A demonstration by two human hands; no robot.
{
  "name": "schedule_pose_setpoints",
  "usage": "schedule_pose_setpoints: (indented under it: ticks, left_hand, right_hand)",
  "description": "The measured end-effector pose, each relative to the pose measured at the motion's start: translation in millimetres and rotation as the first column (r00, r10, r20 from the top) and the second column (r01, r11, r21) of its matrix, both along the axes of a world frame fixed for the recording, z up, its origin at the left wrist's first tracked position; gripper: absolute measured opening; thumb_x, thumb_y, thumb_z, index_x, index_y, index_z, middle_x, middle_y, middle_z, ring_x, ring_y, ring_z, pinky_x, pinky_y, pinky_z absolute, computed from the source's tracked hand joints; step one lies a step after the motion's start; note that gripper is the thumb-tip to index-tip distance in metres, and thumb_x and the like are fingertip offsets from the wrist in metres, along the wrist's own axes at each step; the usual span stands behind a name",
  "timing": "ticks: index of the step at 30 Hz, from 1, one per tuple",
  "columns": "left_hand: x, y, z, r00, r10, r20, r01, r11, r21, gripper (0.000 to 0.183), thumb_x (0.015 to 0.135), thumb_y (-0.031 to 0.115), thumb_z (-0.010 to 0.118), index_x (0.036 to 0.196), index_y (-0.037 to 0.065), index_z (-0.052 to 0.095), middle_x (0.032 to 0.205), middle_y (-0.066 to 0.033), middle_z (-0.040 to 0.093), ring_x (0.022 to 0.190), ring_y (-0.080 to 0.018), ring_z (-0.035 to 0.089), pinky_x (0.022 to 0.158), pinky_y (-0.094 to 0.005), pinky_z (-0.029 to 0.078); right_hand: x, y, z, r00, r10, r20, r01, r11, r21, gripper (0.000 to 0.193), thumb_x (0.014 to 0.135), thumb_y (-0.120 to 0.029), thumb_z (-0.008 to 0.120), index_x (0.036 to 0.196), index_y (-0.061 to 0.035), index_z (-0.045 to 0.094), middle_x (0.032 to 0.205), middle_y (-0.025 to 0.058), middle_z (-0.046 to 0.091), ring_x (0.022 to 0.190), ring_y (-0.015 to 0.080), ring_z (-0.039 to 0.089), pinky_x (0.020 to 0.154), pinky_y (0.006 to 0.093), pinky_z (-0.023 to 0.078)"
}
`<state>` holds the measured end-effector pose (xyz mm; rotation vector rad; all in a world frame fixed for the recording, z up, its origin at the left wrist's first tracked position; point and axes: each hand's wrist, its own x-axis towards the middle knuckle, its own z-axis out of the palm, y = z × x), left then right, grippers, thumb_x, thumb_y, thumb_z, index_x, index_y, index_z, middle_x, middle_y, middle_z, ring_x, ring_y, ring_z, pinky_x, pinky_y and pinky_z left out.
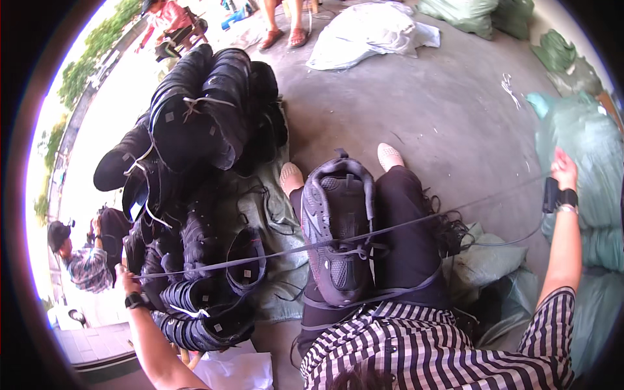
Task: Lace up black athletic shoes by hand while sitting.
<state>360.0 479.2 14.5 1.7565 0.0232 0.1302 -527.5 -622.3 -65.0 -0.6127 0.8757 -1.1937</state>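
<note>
A dark grey sneaker (340,266) rests on my lap between my thighs, its toe toward me and its opening away from me. Across it runs a long grey shoelace (279,249), which passes through the front of the shoe's lacing and is pulled out to both sides. My left hand (124,278) is closed on one end, far out to the left beside the black shoe uppers. Stretched far to the right, my right hand (564,170) is closed on the other end, near a green sack. Both hands are small in view, so their fingertips are unclear.
Stacked black uppers (185,130), tied in bundles, stand at my left on a pale green sack (279,227). A tangle of dark laces (448,224) hangs by my right thigh. Green sacks (578,162) line the right; a white sack (370,36) lies ahead. Other people sit beyond.
</note>
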Motion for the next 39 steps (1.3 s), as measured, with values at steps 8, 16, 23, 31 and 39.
schedule_pose_setpoints:
  ticks: [8, 16, 23, 31, 39]
  left_hand:
    - [-245, -380, 1, 0.723, -0.533, -0.439, 0.370, 0.836, -0.405, 0.033, 0.097, 0.031, 0.051, 0.120, 0.008, 0.051, 0.067, 0.0045, 0.044, 0.055, -0.0051, 0.043, 0.054, -0.0236, 0.043]
    - [-376, -447, 25, 0.402, -0.914, 0.048, 0.768, 0.365, 0.525, 0.034, 0.071, 0.003, 0.072, 0.104, 0.009, 0.065, 0.060, 0.0017, 0.045, 0.053, -0.0060, 0.043, 0.052, -0.0217, 0.037]
    - [-385, -474, 42, 0.187, -0.975, 0.119, 0.487, 0.197, 0.851, 0.038, 0.064, 0.027, 0.078, 0.100, 0.016, 0.067, 0.067, 0.0015, 0.054, 0.063, -0.0189, 0.055, 0.059, -0.0319, 0.044]
    - [-365, -460, 37, 0.221, -0.958, 0.183, 0.393, 0.259, 0.882, 0.016, 0.063, 0.014, 0.074, 0.076, 0.014, 0.063, 0.063, -0.0008, 0.052, 0.062, -0.0222, 0.053, 0.059, -0.0346, 0.041]
    - [-362, -441, 25, 0.330, -0.933, 0.146, 0.497, 0.303, 0.813, 0.020, 0.064, 0.013, 0.079, 0.080, 0.011, 0.067, 0.062, -0.0018, 0.049, 0.057, -0.0185, 0.046, 0.052, -0.0313, 0.038]
  right_hand:
    - [326, 344, 131, 0.398, 0.775, -0.491, -0.904, 0.422, -0.066, 0.017, 0.090, -0.016, 0.051, 0.094, -0.0033, 0.063, 0.077, 0.0135, 0.068, 0.041, 0.0048, 0.043, 0.038, 0.0185, 0.033]
    - [344, 470, 92, 0.076, 0.082, -0.994, -0.890, -0.444, -0.105, 0.009, 0.079, -0.009, 0.055, 0.084, -0.0013, 0.055, 0.082, 0.0117, 0.054, 0.071, 0.0281, 0.063, 0.058, 0.0372, 0.053]
    - [335, 477, 87, 0.008, 0.132, -0.991, -0.863, -0.499, -0.073, 0.012, 0.075, -0.006, 0.057, 0.083, 0.0016, 0.053, 0.087, 0.0146, 0.051, 0.071, 0.0288, 0.063, 0.056, 0.0375, 0.053]
    - [325, 469, 78, 0.097, 0.189, -0.977, -0.870, -0.460, -0.176, 0.009, 0.076, -0.006, 0.056, 0.081, 0.0011, 0.054, 0.086, 0.0127, 0.050, 0.072, 0.0281, 0.061, 0.056, 0.0362, 0.053]
    - [328, 465, 88, 0.203, 0.217, -0.955, -0.866, -0.416, -0.279, 0.007, 0.078, -0.007, 0.055, 0.079, -0.0006, 0.055, 0.086, 0.0111, 0.053, 0.075, 0.0239, 0.061, 0.059, 0.0335, 0.054]
